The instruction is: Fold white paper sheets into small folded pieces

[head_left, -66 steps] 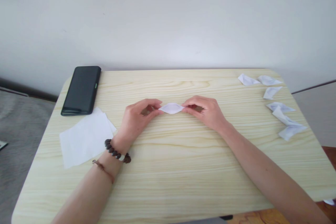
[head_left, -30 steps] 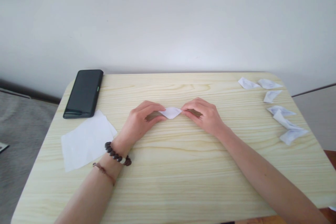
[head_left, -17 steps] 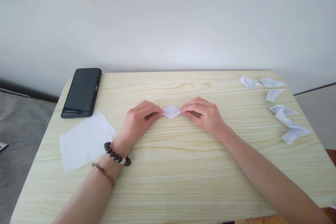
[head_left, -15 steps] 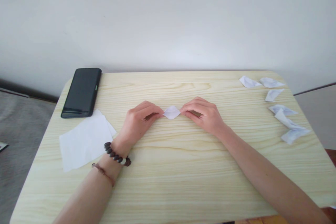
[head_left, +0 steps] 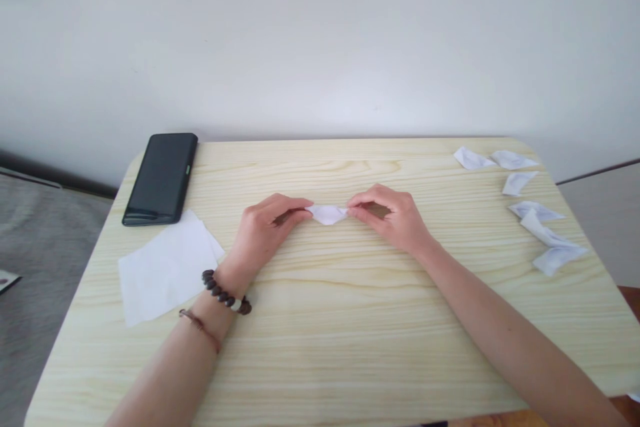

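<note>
A small folded piece of white paper (head_left: 327, 214) is held just above the middle of the light wooden table (head_left: 350, 333). My left hand (head_left: 265, 230) pinches its left tip with thumb and forefinger. My right hand (head_left: 393, 217) pinches its right tip the same way. Both hands rest low over the tabletop, fingers curled. A dark bead bracelet and a thin cord sit on my left wrist.
A black phone (head_left: 161, 177) lies at the table's back left corner. Flat white paper sheets (head_left: 165, 267) lie in front of it. Several small folded white paper pieces (head_left: 530, 210) are scattered along the right edge. A pale wall stands behind the table.
The paper between my fingers has grown narrower and flatter than 2.2 s ago, and my hands have drawn slightly closer together. Nothing else on the table has moved.
</note>
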Demonstrator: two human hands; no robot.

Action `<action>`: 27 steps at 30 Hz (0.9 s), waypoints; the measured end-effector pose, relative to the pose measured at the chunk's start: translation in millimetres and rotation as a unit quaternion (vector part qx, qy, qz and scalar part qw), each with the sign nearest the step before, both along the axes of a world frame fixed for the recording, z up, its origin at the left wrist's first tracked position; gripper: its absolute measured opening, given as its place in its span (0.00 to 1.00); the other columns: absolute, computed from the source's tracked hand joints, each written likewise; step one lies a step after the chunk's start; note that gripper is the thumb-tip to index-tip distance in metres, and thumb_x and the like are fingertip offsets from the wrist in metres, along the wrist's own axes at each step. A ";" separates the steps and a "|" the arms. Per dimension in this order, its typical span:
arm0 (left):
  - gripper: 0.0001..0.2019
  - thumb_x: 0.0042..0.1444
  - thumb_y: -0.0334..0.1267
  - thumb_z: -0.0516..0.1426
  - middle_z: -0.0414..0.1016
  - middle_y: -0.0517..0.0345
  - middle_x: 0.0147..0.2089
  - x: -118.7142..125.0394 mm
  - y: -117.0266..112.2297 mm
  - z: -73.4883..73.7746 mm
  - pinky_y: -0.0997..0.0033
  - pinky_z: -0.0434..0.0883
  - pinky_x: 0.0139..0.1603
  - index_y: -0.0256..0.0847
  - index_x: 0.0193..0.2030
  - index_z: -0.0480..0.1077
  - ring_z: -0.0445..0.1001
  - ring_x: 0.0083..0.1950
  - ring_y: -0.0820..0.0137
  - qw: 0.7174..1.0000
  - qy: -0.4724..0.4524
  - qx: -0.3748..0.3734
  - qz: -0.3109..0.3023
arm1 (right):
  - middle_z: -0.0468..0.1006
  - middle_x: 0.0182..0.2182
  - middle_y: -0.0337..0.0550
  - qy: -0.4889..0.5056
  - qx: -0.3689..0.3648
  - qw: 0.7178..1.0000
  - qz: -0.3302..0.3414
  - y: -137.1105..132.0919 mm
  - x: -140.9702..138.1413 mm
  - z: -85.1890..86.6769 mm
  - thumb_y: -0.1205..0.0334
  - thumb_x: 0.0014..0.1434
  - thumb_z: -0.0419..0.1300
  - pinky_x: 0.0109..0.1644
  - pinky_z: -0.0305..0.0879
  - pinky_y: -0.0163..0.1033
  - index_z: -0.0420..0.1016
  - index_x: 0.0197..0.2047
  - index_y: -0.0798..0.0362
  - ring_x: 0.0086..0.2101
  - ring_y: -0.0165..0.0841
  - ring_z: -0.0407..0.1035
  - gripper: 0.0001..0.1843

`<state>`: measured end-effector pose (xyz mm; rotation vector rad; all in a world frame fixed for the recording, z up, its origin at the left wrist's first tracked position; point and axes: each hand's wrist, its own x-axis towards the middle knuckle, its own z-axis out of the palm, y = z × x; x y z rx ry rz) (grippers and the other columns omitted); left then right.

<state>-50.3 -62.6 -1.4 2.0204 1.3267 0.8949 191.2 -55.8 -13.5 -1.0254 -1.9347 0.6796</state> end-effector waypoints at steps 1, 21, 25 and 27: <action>0.09 0.58 0.42 0.59 0.80 0.59 0.39 -0.2 -0.1 0.2 0.70 0.74 0.40 0.46 0.44 0.75 0.77 0.38 0.69 1.000 -0.009 -0.009 -0.002 | 0.81 0.32 0.39 0.022 -0.033 0.999 -0.007 0.3 0.7 -0.2 0.62 0.57 0.64 0.36 0.70 0.35 0.78 0.36 0.50 0.31 0.29 0.73 0.03; 0.16 0.52 0.44 0.63 0.78 0.58 0.37 -0.5 2.9 -0.9 0.74 0.69 0.37 0.42 0.47 0.76 0.74 0.36 0.71 0.993 -0.078 -0.091 -0.023 | 0.82 0.35 0.39 0.082 -0.198 0.977 0.002 3.7 8.8 -0.4 0.56 0.56 0.65 0.38 0.71 0.35 0.79 0.42 0.47 0.34 0.31 0.76 0.11; 0.21 0.53 0.41 0.62 0.77 0.61 0.35 2.6 2.5 -3.5 0.72 0.70 0.41 0.42 0.54 0.70 0.74 0.36 0.72 0.996 -0.045 -0.070 -0.018 | 0.82 0.36 0.41 -0.016 -0.093 0.995 0.022 1.2 5.0 1.0 0.60 0.59 0.61 0.37 0.70 0.36 0.80 0.40 0.48 0.35 0.32 0.76 0.07; 0.20 0.54 0.39 0.61 0.77 0.62 0.35 4.0 2.3 -5.1 0.72 0.70 0.41 0.41 0.54 0.68 0.74 0.35 0.73 0.998 -0.027 -0.060 -0.018 | 0.82 0.35 0.41 -0.056 -0.024 0.998 0.015 0.3 6.9 2.9 0.63 0.61 0.60 0.38 0.70 0.36 0.80 0.40 0.49 0.35 0.32 0.75 0.07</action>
